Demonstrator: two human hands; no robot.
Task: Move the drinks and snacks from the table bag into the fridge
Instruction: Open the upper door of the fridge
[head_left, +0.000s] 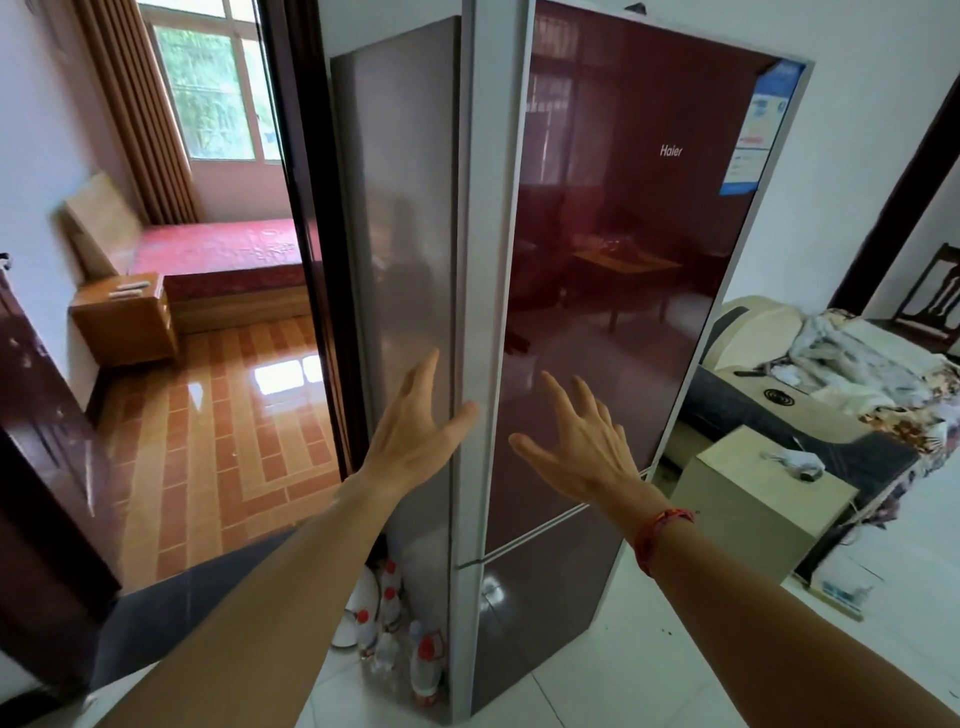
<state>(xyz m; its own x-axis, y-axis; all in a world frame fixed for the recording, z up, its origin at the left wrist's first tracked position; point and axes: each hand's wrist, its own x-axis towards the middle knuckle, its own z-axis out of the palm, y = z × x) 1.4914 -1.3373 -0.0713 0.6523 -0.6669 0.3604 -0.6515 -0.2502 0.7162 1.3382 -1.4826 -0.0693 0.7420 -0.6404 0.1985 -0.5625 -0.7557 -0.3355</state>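
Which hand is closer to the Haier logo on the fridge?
Right. The right hand is before the fridge door below the Haier logo; the left hand is at the silver edge.

Bright window (213, 88) daylight, floor (280, 374) glare, fisheye edges.

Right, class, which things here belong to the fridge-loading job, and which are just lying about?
Job: fridge, doors shut; left hand and right hand, both open in front of it.
Lying about: bottles on the floor beside the fridge, bed, bedside cabinet, box, sofa.
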